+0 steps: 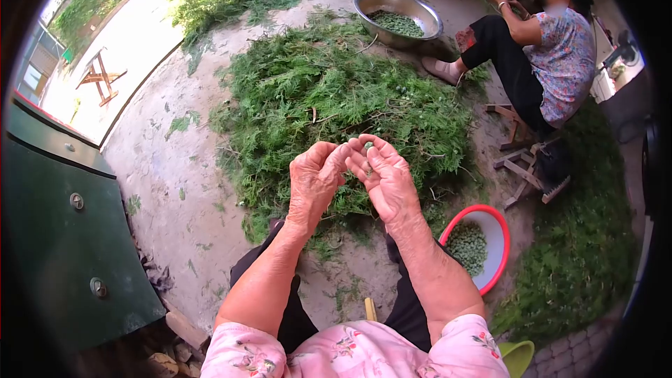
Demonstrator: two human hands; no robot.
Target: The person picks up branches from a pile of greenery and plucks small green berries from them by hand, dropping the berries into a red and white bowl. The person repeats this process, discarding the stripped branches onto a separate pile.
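Observation:
Both hands are raised close together over a heap of green conifer sprigs [294,91]. My left hand [313,180] has thumb and forefinger pinched together; whatever is in the pinch is too small to make out. Beside it, my right hand [389,180] is turned palm inward with curled fingers. A small green cone [368,145] shows between its thumb and forefinger. To the right of my right forearm, a white basin with a red rim [502,238] holds many small green cones [467,248].
A metal basin [364,5] with green cones stands behind the heap. Another person [563,63] sits at the right on a low wooden stool [516,171]. More sprigs [581,238] lie at the right. A green cabinet [63,238] stands at the left.

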